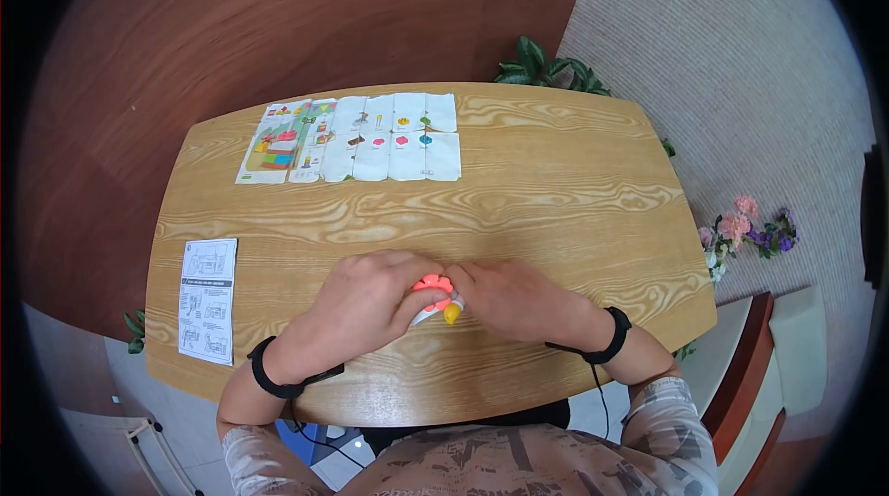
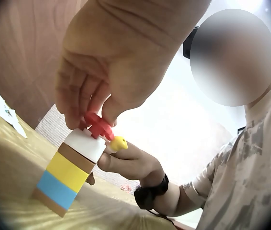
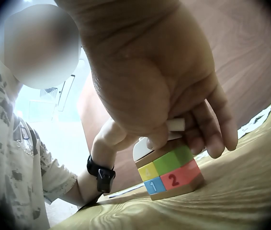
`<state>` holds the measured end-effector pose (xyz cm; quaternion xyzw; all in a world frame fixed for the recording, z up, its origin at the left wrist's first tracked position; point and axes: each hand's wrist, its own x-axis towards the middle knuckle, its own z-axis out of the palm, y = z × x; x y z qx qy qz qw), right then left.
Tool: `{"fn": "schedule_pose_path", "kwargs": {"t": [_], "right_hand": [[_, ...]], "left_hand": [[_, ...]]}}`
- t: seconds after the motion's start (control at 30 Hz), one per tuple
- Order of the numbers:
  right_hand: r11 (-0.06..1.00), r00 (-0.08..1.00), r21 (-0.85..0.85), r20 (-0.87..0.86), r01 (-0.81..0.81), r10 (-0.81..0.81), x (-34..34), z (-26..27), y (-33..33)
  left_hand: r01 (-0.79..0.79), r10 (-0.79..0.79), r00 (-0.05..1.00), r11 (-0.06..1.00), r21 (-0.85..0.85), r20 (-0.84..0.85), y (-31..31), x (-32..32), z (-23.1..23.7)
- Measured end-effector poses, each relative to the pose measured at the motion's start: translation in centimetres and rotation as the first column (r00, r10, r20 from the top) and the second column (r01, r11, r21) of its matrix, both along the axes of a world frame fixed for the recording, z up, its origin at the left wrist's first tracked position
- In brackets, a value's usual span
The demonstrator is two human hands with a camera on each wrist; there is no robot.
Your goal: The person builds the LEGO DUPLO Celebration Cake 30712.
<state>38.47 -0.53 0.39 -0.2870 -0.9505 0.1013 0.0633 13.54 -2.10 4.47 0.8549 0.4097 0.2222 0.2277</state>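
A tower of coloured building blocks [image 2: 63,175] stands on the table, with brown, blue, yellow and white layers; its other side [image 3: 176,172] shows green and red, and printed numbers. My left hand [image 1: 361,297] pinches a pinkish-red flower-shaped block [image 2: 99,125] at the top of the tower, right over the white rounded block [image 2: 84,143]. Close against the tower's upper side, my right hand [image 1: 514,300] pinches a small white piece [image 3: 176,124] with a yellow tip [image 1: 452,313]. Its fingers partly hide the tower in the right wrist view.
An unfolded colour instruction sheet [image 1: 352,139] lies at the table's far left. Nearer, a black-and-white printed sheet [image 1: 207,301] lies by the left edge. Pink and purple flowers [image 1: 741,227] and a chair [image 1: 755,385] stand beyond the table's right edge.
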Motion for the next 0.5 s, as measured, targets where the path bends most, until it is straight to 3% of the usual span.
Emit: {"fn": "schedule_pose_path", "kwargs": {"t": [0.13, 0.33, 0.5], "right_hand": [[0.998, 0.999, -0.061, 0.024, 0.029, -0.028, 0.0, 0.3, -0.1], [1.000, 1.000, 0.016, -0.003, -0.003, 0.003, -0.1, -0.1, 0.1], [0.994, 0.999, -0.105, -0.028, 0.029, -0.032, 0.5, 1.0, 0.2]], "left_hand": [[0.010, -0.011, 1.000, 1.000, 0.025, 0.019, 0.1, 0.1, -0.5], [0.011, -0.012, 0.999, 0.999, 0.050, 0.033, 0.1, 0.3, -1.0], [0.006, -0.008, 0.999, 0.998, 0.061, 0.036, 0.1, 0.3, -1.0]]}}
